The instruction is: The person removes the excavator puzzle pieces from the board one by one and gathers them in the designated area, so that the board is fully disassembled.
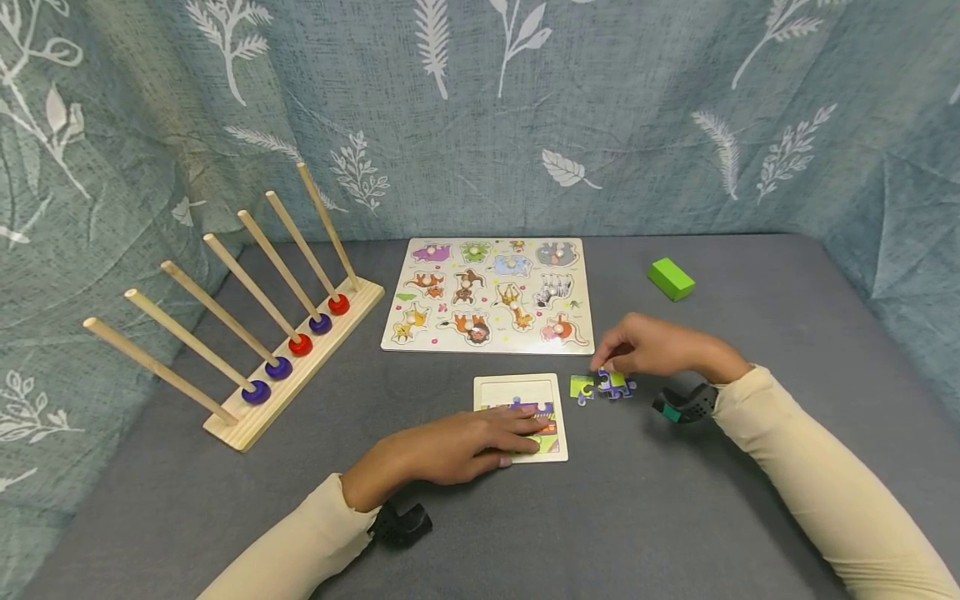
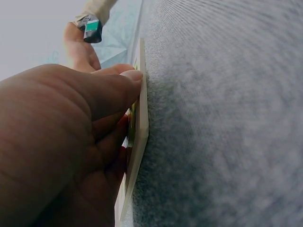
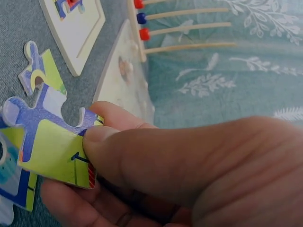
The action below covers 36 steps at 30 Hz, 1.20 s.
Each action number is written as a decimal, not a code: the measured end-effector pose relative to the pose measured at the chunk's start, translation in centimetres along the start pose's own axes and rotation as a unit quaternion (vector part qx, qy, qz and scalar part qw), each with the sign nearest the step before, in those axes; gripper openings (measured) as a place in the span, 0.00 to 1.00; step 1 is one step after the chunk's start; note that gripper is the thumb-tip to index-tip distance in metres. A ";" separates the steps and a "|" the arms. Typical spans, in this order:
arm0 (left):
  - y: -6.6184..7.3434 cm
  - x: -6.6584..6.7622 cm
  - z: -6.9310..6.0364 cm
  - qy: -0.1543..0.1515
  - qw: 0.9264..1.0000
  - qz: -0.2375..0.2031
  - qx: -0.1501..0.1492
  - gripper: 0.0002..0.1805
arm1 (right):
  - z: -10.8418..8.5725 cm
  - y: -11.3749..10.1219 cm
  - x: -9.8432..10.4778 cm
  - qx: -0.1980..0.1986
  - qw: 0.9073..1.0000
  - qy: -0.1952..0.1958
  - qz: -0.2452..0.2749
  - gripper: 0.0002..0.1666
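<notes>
My left hand (image 1: 476,446) rests over a small framed jigsaw board (image 1: 517,388), its fingers extended across the colourful pieces fitted in the lower part. In the left wrist view the thumb (image 2: 130,78) lies at the frame's edge. To the right of the board, my right hand (image 1: 652,346) pinches a jigsaw piece (image 3: 52,137) between thumb and fingers; it is green with a purple border. Beside and below it, a second piece (image 3: 40,71) and another piece (image 3: 16,175) lie on the table, the latter partly hidden by the held one.
A wooden stand (image 1: 300,383) with upright pegs and red and purple rings is on the left. Behind the jigsaw lies an animal knob puzzle (image 1: 487,333). A green block (image 1: 671,279) sits at the back right, and a leaf-patterned curtain (image 1: 637,125) hangs behind the grey table.
</notes>
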<state>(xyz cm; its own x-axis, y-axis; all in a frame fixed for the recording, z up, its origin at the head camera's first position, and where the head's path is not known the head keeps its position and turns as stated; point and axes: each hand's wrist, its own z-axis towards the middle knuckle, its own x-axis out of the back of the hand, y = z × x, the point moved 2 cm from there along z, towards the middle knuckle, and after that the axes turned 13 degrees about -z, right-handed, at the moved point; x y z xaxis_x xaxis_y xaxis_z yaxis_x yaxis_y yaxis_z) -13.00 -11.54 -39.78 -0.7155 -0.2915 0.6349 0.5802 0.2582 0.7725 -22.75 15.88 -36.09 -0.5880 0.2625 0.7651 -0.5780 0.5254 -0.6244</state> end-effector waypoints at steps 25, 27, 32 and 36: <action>0.2 0.1 0.0 -0.006 1.000 -0.002 0.012 0.22 | -2.4 1.2 1.0 -0.054 0.999 -0.002 0.002 0.11; 0.1 0.0 0.0 -0.005 1.000 -0.002 0.010 0.22 | -2.5 1.4 1.1 -0.056 0.998 -0.001 0.000 0.10; 0.0 0.0 0.0 -0.004 1.000 0.002 0.002 0.22 | -2.7 1.8 1.1 -0.058 0.998 0.002 0.000 0.10; 0.0 0.0 0.0 -0.002 1.000 0.005 -0.003 0.22 | -3.0 2.2 1.2 -0.065 0.998 0.007 0.008 0.10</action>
<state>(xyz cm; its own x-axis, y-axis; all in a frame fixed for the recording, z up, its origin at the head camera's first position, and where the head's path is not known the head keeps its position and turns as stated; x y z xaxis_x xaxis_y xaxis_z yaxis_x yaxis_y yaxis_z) -12.97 -11.54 -39.76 -0.7115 -0.2847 0.6424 0.5893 0.2561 0.7662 -23.07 19.75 -36.04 -0.5884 0.2816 0.7579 -0.4900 0.6214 -0.6113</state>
